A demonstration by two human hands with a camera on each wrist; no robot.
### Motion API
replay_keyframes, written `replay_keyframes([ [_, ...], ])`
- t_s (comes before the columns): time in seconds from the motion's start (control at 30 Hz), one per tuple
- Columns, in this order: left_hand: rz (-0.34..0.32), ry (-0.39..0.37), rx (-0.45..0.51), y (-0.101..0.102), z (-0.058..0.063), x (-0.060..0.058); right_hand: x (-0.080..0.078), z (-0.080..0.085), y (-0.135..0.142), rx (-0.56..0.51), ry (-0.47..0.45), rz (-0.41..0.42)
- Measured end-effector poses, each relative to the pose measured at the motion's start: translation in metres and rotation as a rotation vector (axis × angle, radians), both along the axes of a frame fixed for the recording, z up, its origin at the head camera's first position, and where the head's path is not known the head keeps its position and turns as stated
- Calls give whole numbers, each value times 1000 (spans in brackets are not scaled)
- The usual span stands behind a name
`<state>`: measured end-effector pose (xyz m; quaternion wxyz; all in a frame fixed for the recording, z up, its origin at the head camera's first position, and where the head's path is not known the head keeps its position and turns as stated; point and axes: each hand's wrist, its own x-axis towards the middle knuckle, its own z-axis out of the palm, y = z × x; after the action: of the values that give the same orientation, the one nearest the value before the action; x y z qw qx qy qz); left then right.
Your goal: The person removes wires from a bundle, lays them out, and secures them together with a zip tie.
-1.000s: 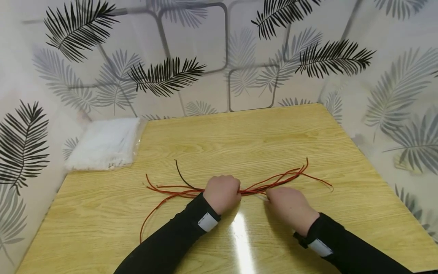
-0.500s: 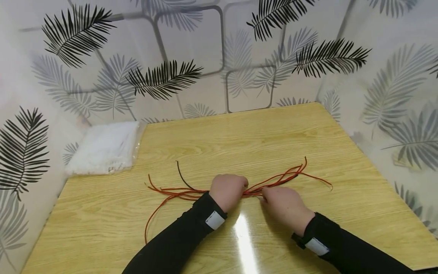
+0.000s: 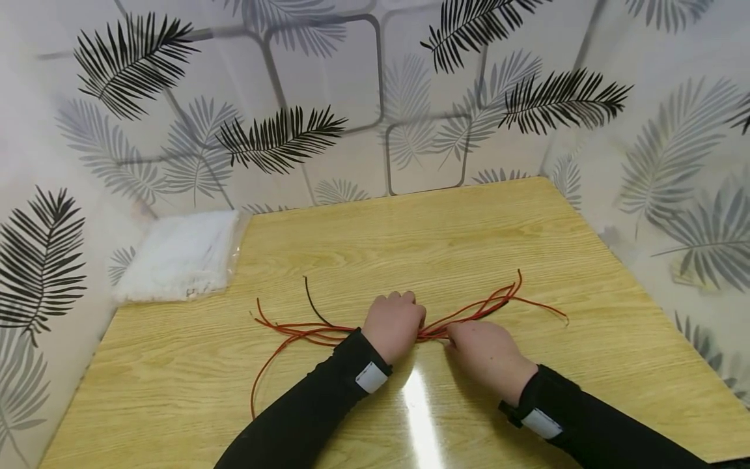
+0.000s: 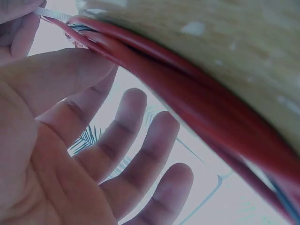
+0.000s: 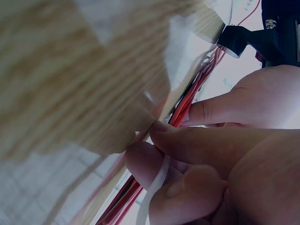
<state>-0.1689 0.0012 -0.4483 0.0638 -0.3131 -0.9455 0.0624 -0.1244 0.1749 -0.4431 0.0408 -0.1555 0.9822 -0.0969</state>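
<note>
A bundle of red wires with a black wire among them lies across the table, its loose ends fanned out on both sides. My left hand pinches the bundle near its middle between thumb and index finger. In the left wrist view the other fingers spread loosely below the red wires. Just to the right, my right hand pinches a thin white cable tie beside the bundle. The ribbed strap of the cable tie shows against the wires in the left wrist view. Its far part is hidden by fingers.
A clear plastic bag full of white strips lies at the table's back left corner. The wood-grain table meets a leaf-patterned wall covering at the back. A bright reflection streaks the table's front.
My left hand has slid a little right along the bundle, and its knuckles have lifted and spread. The right hand has shifted slightly left, so the two hands are closer.
</note>
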Motion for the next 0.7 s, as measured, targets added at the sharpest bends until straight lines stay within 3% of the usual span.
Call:
replay_keyframes([
  [0.17,-13,35,-46,0,-2,1,0,1,0,6,-1,1],
  [0.43,-48,43,-32,-1,-5,2,0,-1,3,15,11,30],
  [0.57,-27,21,9,-4,-3,-2,0,1,5,-79,-62,16],
  [0.7,40,2,48,-8,2,-9,0,2,7,-205,-156,21],
])
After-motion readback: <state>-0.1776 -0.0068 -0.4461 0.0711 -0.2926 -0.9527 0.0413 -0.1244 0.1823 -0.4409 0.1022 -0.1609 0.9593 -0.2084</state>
